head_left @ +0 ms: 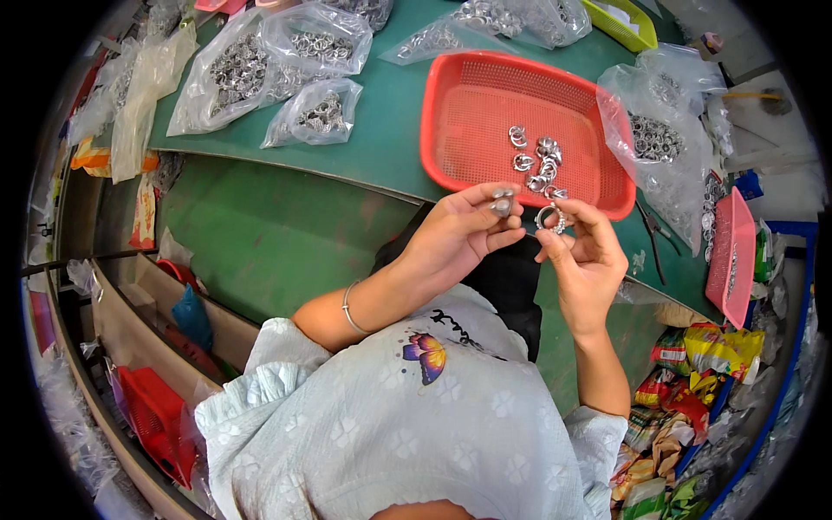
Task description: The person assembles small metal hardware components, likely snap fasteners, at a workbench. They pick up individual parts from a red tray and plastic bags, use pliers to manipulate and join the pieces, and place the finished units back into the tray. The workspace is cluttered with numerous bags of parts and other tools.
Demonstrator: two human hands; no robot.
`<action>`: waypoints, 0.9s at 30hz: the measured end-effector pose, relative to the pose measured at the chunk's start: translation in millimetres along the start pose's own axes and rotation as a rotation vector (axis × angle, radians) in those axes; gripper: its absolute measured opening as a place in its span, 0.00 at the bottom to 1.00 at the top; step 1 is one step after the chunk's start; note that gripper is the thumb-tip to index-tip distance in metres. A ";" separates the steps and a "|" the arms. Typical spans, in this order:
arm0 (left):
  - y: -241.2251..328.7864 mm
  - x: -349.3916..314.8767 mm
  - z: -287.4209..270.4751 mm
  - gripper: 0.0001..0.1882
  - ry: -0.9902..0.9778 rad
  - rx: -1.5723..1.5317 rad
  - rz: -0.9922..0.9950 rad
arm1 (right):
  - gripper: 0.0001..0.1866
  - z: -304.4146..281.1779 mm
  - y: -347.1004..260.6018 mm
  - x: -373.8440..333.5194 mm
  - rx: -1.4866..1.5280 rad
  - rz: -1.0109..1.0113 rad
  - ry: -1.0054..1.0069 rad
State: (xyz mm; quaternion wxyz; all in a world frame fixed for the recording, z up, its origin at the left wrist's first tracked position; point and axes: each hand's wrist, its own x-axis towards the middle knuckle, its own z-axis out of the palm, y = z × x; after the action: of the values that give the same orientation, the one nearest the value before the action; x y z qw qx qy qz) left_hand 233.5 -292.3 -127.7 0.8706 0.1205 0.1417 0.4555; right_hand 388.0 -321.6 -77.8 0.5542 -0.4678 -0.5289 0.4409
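Both hands are raised in front of my chest, close together, by the near edge of a red perforated plastic basket (472,74). My right hand (589,251) pinches a silver ring (543,212) with a beaded-looking outer edge between thumb and fingertips. Just left of it, my left hand (464,230) is closed, thumb against fingers. Something grey and shiny shows at its fingertips, but I cannot tell whether it is a held piece or the nails. Inside the basket lies a small cluster of silver rings (548,152), with a few apart on its left side.
Clear plastic bags of metal rings (238,74) lie on the green table (381,165), with another bag (656,139) right of the basket. Pliers (650,234) rest near the right edge, beside a pink basket (731,251). A yellow-green basket (624,26) stands at the back.
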 end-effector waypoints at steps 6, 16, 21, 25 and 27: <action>9.0 3.7 26.5 0.16 0.065 0.221 0.009 | 0.17 -8.1 1.7 12.1 -0.246 -0.143 -0.009; 30.9 43.5 31.3 0.14 0.024 0.529 -0.204 | 0.17 -18.2 5.6 59.2 -0.614 -0.386 -0.181; 104.5 73.2 33.3 0.15 0.200 0.884 0.174 | 0.14 -31.5 8.9 69.3 -0.481 -0.242 -0.136; 244.9 127.9 40.4 0.18 0.527 1.485 0.650 | 0.11 -41.0 20.0 70.5 -0.493 -0.146 -0.215; 304.2 137.5 40.6 0.19 0.649 1.428 0.644 | 0.10 -38.3 20.3 72.4 -0.496 -0.154 -0.270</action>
State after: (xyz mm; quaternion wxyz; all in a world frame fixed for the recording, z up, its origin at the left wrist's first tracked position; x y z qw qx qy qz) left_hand 92.0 -12.7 -5.6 0.3295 0.5389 0.5970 0.4946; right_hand 430.1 -248.9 -85.3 0.3792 -0.4847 -0.7234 0.3130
